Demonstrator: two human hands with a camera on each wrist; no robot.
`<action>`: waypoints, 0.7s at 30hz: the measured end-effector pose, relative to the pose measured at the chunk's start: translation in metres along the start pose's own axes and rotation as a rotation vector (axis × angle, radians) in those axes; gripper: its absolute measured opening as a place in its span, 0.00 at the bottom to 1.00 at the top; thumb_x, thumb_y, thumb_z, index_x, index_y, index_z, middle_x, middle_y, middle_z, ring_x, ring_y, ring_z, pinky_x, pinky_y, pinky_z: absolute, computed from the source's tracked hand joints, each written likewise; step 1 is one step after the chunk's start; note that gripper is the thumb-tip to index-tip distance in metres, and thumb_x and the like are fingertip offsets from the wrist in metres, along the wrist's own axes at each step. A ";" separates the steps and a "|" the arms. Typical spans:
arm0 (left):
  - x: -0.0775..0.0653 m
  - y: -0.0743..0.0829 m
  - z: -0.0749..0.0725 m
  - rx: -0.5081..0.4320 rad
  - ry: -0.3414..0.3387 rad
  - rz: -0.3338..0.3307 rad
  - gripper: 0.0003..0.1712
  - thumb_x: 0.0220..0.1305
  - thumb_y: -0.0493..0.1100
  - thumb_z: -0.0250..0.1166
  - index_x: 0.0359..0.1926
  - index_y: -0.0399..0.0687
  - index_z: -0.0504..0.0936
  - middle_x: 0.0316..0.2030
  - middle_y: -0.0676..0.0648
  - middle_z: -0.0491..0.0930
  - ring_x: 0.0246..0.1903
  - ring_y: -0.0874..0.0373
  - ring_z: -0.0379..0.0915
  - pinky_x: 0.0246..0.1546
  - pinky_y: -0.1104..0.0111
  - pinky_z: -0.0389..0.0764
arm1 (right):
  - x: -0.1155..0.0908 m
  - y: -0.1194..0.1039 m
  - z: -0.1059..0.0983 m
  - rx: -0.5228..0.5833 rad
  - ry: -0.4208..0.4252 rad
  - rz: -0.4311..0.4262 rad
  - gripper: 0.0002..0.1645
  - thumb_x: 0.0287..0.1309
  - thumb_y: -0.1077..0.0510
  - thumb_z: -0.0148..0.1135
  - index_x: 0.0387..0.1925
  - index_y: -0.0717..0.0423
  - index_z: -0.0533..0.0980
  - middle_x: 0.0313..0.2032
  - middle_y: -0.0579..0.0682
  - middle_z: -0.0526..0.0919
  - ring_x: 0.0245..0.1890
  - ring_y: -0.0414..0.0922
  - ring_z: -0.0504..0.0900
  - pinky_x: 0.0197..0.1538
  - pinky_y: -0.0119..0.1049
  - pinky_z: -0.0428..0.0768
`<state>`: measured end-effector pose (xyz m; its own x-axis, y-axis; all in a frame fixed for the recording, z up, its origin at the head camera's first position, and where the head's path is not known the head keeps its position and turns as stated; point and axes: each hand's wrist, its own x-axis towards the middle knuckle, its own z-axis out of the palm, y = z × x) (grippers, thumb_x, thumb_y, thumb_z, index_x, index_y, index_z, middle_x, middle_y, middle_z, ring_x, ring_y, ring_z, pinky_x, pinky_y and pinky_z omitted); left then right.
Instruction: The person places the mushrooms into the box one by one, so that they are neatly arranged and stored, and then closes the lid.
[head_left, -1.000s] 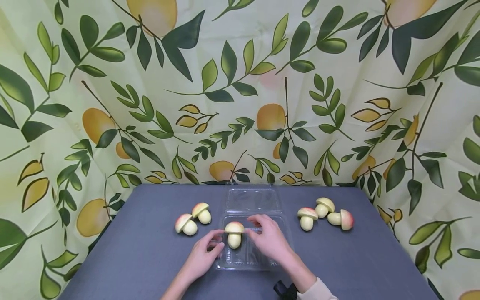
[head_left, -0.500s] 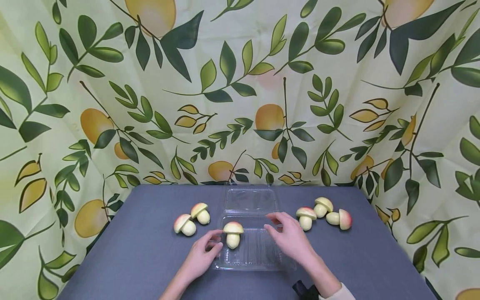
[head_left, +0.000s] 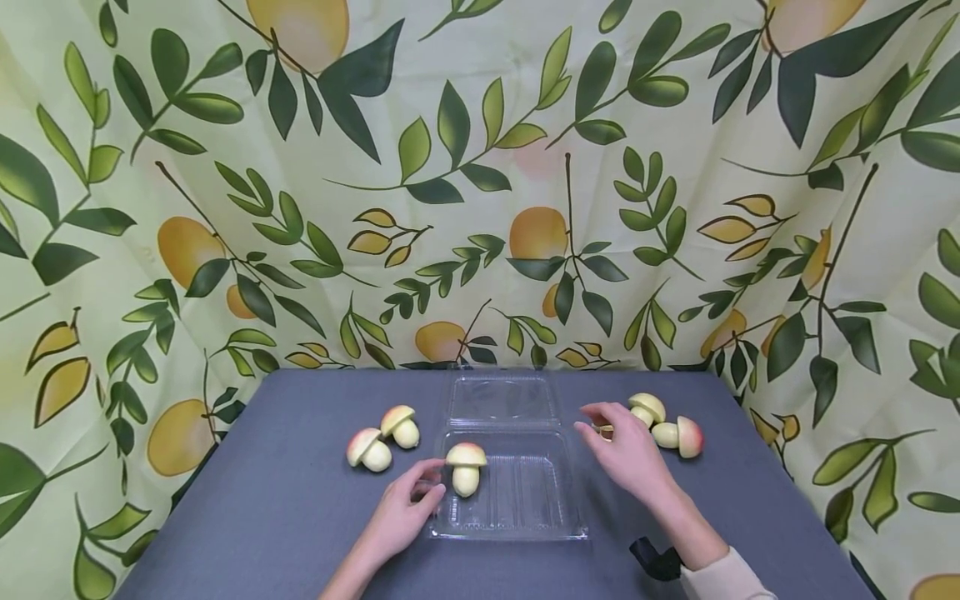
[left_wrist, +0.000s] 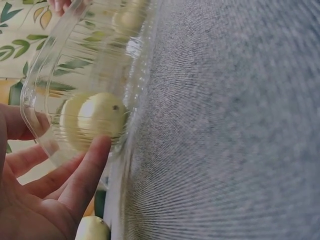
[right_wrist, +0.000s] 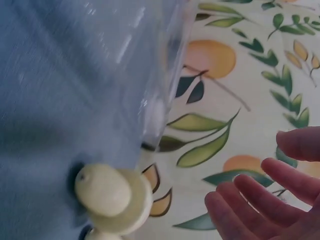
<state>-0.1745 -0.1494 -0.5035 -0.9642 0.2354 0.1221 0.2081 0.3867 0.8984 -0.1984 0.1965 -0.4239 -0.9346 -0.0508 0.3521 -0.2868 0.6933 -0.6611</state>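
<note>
The right hand (head_left: 628, 446) hovers spread and empty by the nearest mushroom (right_wrist: 102, 190), which lies on the table (head_left: 300, 517) to the right of the clear container (head_left: 510, 534). The step looks like a reach for that piece; thumb and fingers should come squarely across its stem or just under the cap, since so rounded a shape could roll. The left hand (head_left: 405, 508) rests loosely against the container's left wall, its fingers not closed round anything, and a light touch should do, as thin plastic would likely flex or slide. Close beyond the right fingers sit a red-capped mushroom (head_left: 681, 437) and a pale-capped mushroom (head_left: 648, 407), so sideways slack there is small. Going left, a lifted piece must clear the container's right rim; the inner mushroom (head_left: 466, 469) sits at the left, leaving room beside it, with the lid (head_left: 504, 400) folded back behind
</note>
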 end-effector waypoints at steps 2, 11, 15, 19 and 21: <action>0.000 0.000 -0.001 0.003 0.006 0.005 0.21 0.71 0.40 0.64 0.63 0.41 0.77 0.51 0.36 0.82 0.38 0.53 0.83 0.36 0.69 0.82 | 0.004 0.007 -0.005 -0.002 0.006 0.000 0.16 0.66 0.58 0.67 0.51 0.64 0.81 0.47 0.59 0.84 0.48 0.55 0.82 0.51 0.52 0.83; 0.000 0.000 -0.002 0.016 0.002 0.000 0.22 0.71 0.40 0.65 0.63 0.42 0.77 0.51 0.37 0.82 0.40 0.55 0.82 0.37 0.69 0.82 | 0.014 0.053 -0.008 -0.020 0.103 0.005 0.17 0.67 0.58 0.65 0.50 0.67 0.81 0.46 0.61 0.83 0.48 0.57 0.81 0.50 0.55 0.82; 0.001 0.001 -0.001 0.009 0.000 0.009 0.22 0.71 0.41 0.65 0.63 0.41 0.77 0.50 0.37 0.82 0.39 0.54 0.83 0.36 0.69 0.82 | 0.014 0.069 -0.006 -0.024 0.084 0.038 0.20 0.69 0.56 0.64 0.53 0.69 0.80 0.49 0.64 0.82 0.51 0.61 0.80 0.53 0.57 0.80; 0.001 0.001 -0.001 -0.011 -0.011 0.003 0.22 0.71 0.41 0.64 0.64 0.40 0.76 0.51 0.36 0.82 0.38 0.54 0.83 0.35 0.69 0.82 | 0.015 0.081 -0.001 -0.040 0.047 0.058 0.22 0.68 0.55 0.64 0.54 0.69 0.79 0.51 0.66 0.82 0.53 0.63 0.79 0.56 0.59 0.76; 0.000 0.001 0.000 -0.026 -0.013 -0.005 0.23 0.71 0.40 0.64 0.64 0.40 0.76 0.52 0.35 0.81 0.38 0.53 0.83 0.35 0.69 0.82 | 0.015 0.086 0.003 -0.042 0.034 0.053 0.22 0.68 0.55 0.65 0.54 0.70 0.79 0.50 0.66 0.82 0.54 0.63 0.79 0.56 0.60 0.75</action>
<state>-0.1742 -0.1494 -0.5024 -0.9630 0.2453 0.1120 0.1987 0.3648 0.9096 -0.2379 0.2537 -0.4776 -0.9402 0.0110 0.3403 -0.2273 0.7240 -0.6513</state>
